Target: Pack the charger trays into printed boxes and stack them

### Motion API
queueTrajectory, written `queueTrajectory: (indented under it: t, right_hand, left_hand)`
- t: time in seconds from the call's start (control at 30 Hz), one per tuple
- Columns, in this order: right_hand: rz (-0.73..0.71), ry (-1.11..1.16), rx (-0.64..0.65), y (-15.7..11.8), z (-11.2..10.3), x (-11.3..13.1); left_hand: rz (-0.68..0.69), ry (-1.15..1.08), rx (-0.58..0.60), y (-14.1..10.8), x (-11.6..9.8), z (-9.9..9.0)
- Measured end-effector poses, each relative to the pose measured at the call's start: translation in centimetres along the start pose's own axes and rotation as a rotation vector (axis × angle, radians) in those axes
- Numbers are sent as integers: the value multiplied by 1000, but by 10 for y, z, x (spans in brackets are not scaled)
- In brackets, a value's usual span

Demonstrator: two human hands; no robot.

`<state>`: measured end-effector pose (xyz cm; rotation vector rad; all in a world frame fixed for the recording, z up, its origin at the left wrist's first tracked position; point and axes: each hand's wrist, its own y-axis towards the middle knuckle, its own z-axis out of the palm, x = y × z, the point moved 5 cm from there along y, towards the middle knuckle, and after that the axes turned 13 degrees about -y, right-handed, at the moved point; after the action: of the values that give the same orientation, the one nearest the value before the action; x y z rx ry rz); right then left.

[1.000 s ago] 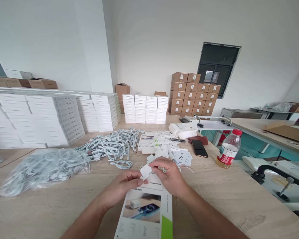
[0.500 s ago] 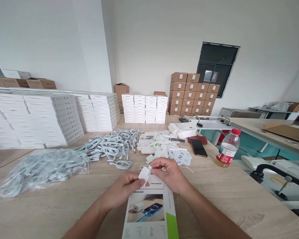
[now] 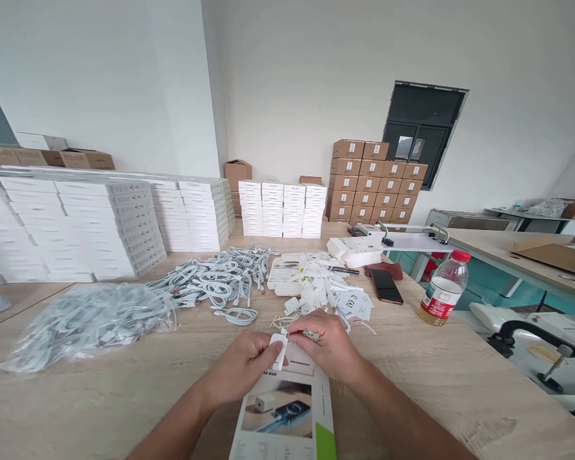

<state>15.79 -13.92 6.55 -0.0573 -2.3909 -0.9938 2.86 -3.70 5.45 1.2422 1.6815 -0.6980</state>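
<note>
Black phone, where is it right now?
In the head view, right of centre, the black phone lies between the loose white cards on its left and the red-capped bottle on its right, beside the reddish cloth.

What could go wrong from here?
The small white piece, pinched in the left hand with the right hand at its upper end, could slip. If dropped, it might get lost among the loose white pieces just beyond the hands. The bottle, near the right edge of the table, might fall if bumped.

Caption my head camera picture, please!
Left hand grips a small white piece; right hand at its top, cables piled beyond.
</note>
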Motion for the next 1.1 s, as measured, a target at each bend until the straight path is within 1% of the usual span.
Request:
queueTrajectory:
  t: [0.13, 0.2, 0.27, 0.47, 0.6, 0.7, 0.8, 0.87, 0.93, 0.97, 1.03, 1.1]
  right_hand:
    - [-92, -47, 9, -1, -1, 4]
    - [-131, -49, 17, -2, -1, 6]
    - [-139, -45, 33, -2, 0, 6]
    - [-23, -7, 50, -1, 2, -3]
    - [-14, 19, 74, -1, 3, -2]
    - [-15, 38, 91, -1, 4, 0]
    - [20, 39, 104, 0, 2, -2]
    - [82, 81, 111, 2, -1, -9]
    - [178, 101, 104, 3, -6, -24]
    - [230, 62, 94, 3, -9, -33]
    - [309, -89, 74, 3, -15, -51]
    - [338, -243, 68, 1, -19, -64]
  left_hand:
    - [61, 43, -4, 1, -1, 0]
    - [70, 62, 0, 2, 0, 0]
    - [62, 77, 7, 2, 1, 1]
    - [29, 106, 5, 2, 4, 3]
    - [18, 111, -1, 4, 6, 3]
    - [-14, 79, -11, 5, 10, 2]
    - [-62, 20, -41, 6, 14, -1]
    - [-117, -63, -105, 5, 16, -5]
    - [-172, -189, -175, 3, 17, -9]
    - [-189, -255, -198, 2, 16, -11]
    - [-202, -353, -205, 1, 14, -12]
    - [-214, -375, -204, 1, 14, -12]
